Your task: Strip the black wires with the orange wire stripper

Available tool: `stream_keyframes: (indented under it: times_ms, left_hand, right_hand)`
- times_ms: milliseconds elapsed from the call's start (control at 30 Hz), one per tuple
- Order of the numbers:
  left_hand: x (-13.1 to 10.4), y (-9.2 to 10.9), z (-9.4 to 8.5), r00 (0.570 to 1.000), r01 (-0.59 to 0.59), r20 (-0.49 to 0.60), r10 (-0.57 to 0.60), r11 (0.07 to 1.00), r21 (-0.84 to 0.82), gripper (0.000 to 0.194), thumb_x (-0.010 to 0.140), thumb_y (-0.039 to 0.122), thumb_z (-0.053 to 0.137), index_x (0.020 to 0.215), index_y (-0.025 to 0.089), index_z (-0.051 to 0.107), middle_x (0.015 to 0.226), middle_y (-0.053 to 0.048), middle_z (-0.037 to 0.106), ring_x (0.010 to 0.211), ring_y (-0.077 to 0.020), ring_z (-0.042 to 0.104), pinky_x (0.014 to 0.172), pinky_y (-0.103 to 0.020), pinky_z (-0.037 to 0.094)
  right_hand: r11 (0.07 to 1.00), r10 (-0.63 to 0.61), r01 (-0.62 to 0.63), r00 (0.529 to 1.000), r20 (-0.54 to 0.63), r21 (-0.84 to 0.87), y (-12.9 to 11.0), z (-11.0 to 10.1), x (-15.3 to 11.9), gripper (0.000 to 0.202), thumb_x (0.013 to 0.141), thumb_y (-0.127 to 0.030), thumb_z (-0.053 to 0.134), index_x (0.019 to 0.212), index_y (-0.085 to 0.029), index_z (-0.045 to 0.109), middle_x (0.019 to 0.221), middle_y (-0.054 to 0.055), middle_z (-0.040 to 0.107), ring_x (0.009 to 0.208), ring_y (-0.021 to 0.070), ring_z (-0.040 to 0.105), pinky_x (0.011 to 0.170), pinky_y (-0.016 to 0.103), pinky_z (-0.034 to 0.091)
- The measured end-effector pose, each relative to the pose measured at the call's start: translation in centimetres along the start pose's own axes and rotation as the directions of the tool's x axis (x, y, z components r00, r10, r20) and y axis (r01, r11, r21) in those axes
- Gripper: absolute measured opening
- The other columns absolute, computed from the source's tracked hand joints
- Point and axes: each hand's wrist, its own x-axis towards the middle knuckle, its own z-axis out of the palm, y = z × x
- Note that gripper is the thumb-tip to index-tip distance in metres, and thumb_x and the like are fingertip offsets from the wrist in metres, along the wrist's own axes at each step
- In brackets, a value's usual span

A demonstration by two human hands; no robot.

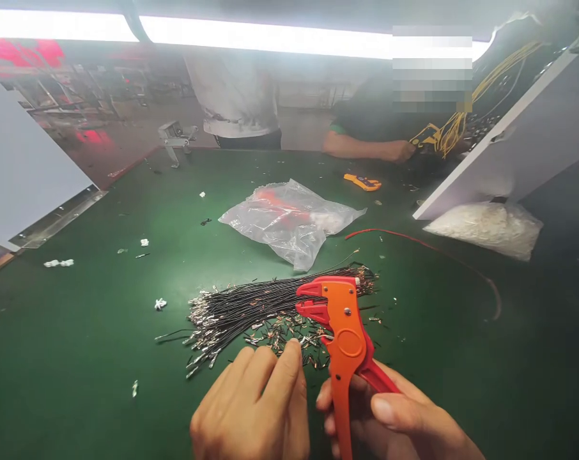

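Nearest me, on the right, I have my right hand [418, 425] wrapped round the handles of an orange-and-red plastic stripping tool [340, 326]. It stands upright with its jaws parted and facing left, I judge so that wire can enter from my left hand's [254, 409] side. That left hand is curled just beside the tool, fingertips gathered; I cannot tell whether they pinch a wire.

Just beyond, a long bundle of thin black wires with silver terminals [251, 303] lies left to right, partly behind the tool. The terminals face left and bare copper shows at the right ends, probably sorted that way for easy picking. Short black-and-copper offcuts [275, 335] are strewn on its near side.

Farther off, a crumpled transparent plastic bag [303, 249] contains something red and something white, too blurred to name. At far right, a second see-through bag [486, 233] bulges with pale contents, its pieces indistinct through the plastic.
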Motion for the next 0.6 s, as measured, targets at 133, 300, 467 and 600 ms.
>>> stream_keyframes:
  times_ms: [133, 300, 467, 600]
  left_hand:
    - [-0.1, 0.1, 0.1, 1.000, -0.002, 0.001, 0.002, 0.999, -0.043, 0.021, 0.087, 0.005, 0.066, 0.102, 0.019, 0.067, 0.064, 0.004, 0.063, 0.055, -0.0122, 0.056, 0.053, -0.027, 0.035]
    - [-0.1, 0.0, -0.2, 1.000, -0.011, 0.016, 0.009, 0.996, 0.087, 0.020, 0.086, 0.008, 0.067, 0.102, 0.020, 0.068, 0.060, 0.007, 0.059, 0.055, -0.0131, 0.050, 0.052, -0.027, 0.033]
    - [0.1, 0.4, -0.5, 0.999, -0.026, 0.050, 0.018, 0.989, 0.148, 0.013, 0.088, 0.012, 0.062, 0.095, 0.019, 0.071, 0.058, 0.005, 0.059, 0.054, -0.0152, 0.046, 0.052, -0.030, 0.031]
    - [0.2, 1.1, -0.6, 0.999, -0.008, 0.035, 0.002, 0.982, 0.186, 0.011, 0.090, 0.013, 0.062, 0.091, 0.017, 0.072, 0.058, 0.005, 0.061, 0.054, -0.0150, 0.046, 0.053, -0.029, 0.030]
  right_hand:
    - [0.995, 0.023, -0.028, 0.999, 0.050, 0.097, 0.1, 0.2, 0.2, 0.037, 0.082, -0.027, 0.074, 0.117, -0.017, 0.073, 0.107, 0.010, 0.077, 0.093, 0.0225, 0.070, 0.084, 0.037, 0.053]
    - [0.999, 0.039, -0.040, 0.999, 0.035, 0.008, 0.3, -0.1, 0.3, 0.040, 0.078, -0.034, 0.080, 0.113, -0.017, 0.074, 0.106, 0.009, 0.077, 0.090, 0.0206, 0.070, 0.083, 0.035, 0.051]
    - [0.991, 0.029, -0.023, 0.998, 0.047, -0.132, 1.0, -0.9, 0.8, 0.048, 0.070, -0.045, 0.084, 0.107, -0.016, 0.075, 0.096, 0.009, 0.074, 0.080, 0.0173, 0.066, 0.075, 0.030, 0.046]
    - [0.982, -0.023, 0.017, 0.999, -0.032, -0.186, 1.5, -0.6, 1.0, 0.048, 0.067, -0.046, 0.085, 0.108, -0.023, 0.075, 0.102, 0.009, 0.075, 0.085, 0.0221, 0.065, 0.078, 0.034, 0.043]
